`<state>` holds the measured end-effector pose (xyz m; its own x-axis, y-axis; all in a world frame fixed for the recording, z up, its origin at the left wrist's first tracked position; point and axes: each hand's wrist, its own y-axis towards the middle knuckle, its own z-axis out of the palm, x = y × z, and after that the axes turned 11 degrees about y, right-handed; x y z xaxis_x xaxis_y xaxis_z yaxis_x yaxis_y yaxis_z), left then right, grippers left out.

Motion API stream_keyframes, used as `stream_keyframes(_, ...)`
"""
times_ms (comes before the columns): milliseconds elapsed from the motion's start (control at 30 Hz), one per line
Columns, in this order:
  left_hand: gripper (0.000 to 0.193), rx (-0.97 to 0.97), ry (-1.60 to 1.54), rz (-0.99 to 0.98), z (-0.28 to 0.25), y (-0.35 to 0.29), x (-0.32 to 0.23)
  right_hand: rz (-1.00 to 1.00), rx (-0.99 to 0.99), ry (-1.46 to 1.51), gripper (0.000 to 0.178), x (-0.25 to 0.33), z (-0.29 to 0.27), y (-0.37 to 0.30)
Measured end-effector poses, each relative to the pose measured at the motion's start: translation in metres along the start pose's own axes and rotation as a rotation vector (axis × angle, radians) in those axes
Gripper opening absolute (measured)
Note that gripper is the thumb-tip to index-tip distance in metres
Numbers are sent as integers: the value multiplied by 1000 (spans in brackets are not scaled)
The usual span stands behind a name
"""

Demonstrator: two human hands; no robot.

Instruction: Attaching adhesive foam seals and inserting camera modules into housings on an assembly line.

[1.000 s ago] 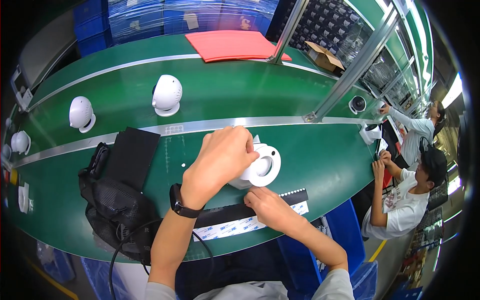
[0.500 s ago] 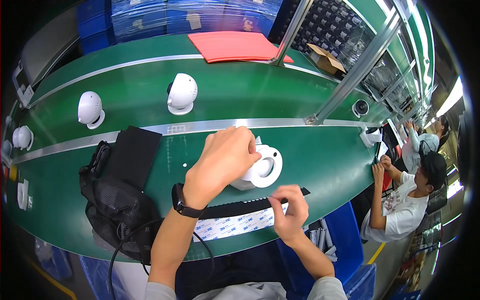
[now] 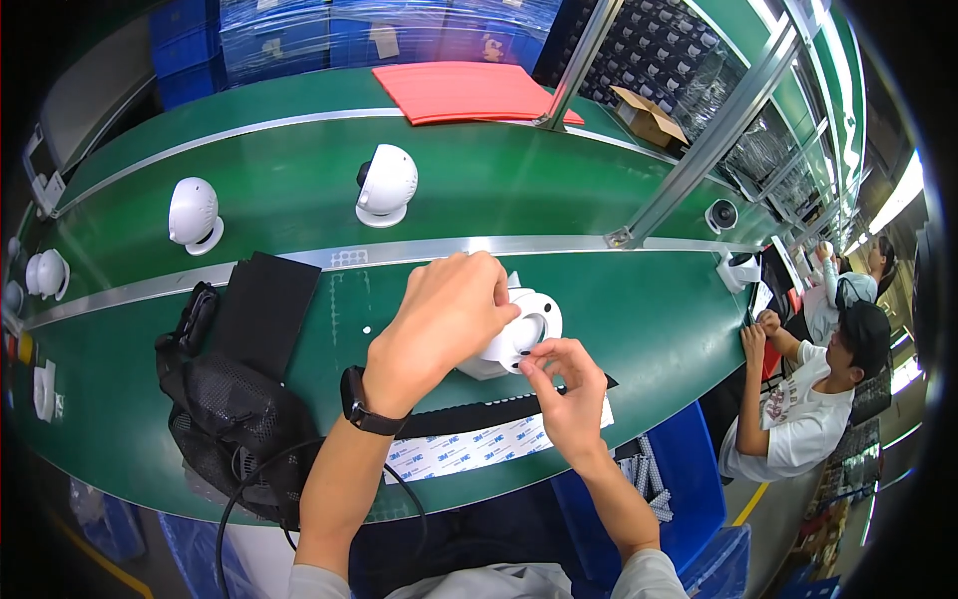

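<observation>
My left hand (image 3: 444, 309), with a dark watch on its wrist, is closed on a white round-headed camera (image 3: 496, 349) lying on the green bench. The camera's ring-shaped base faces up, with a black dot on its far part. At the ring's near edge, the fingertips of my right hand (image 3: 571, 399) pinch a small black pad (image 3: 526, 352). Just below both hands lie a black strip (image 3: 479, 412) and a white backing sheet (image 3: 464, 454) with blue print.
A black mesh bag (image 3: 239, 424) and a black flat sheet (image 3: 264, 319) lie left. White cameras (image 3: 387, 185) stand on the green belt (image 3: 479, 180) beyond a metal rail. A blue bin (image 3: 689, 479) sits below the bench's right edge. Co-workers (image 3: 798, 399) are at right.
My right hand has moved up from the black strip to the camera's ring base. The cameras on the belt have shifted right. My left hand stays in place.
</observation>
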<state>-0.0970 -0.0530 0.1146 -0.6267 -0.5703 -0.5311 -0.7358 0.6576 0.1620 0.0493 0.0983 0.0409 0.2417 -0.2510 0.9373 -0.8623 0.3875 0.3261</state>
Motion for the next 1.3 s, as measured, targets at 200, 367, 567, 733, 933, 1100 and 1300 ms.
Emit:
stream_keyframes(200, 26, -36, 4, 15, 4, 0, 3, 11, 15, -12, 17, -1, 2, 2)
stream_keyframes(367, 25, -27, 12, 7, 1, -2, 4, -41, 38, -80, 17, -2, 5, 2)
stream_keyframes(567, 25, -14, 13, 7, 1, -1, 4, -213, 48, -246, 22, -3, 10, 4)
stream_keyframes(733, 25, -29, 8, 5, 0, -2, 6, -124, 3, -287, 29, 9, 12, 10)
stream_keyframes(933, 24, -1, 1, 9, -1, -1, 6, 1, -46, 0, 19, -9, -23, 13)
stream_keyframes(1100, 25, 0, -17, -6, -2, 0, 5, 135, 35, -33, 11, -4, -39, 11)
stream_keyframes(1300, 26, 33, -13, -32, -3, 1, 2, 122, 121, -114, 9, -6, -38, 13)
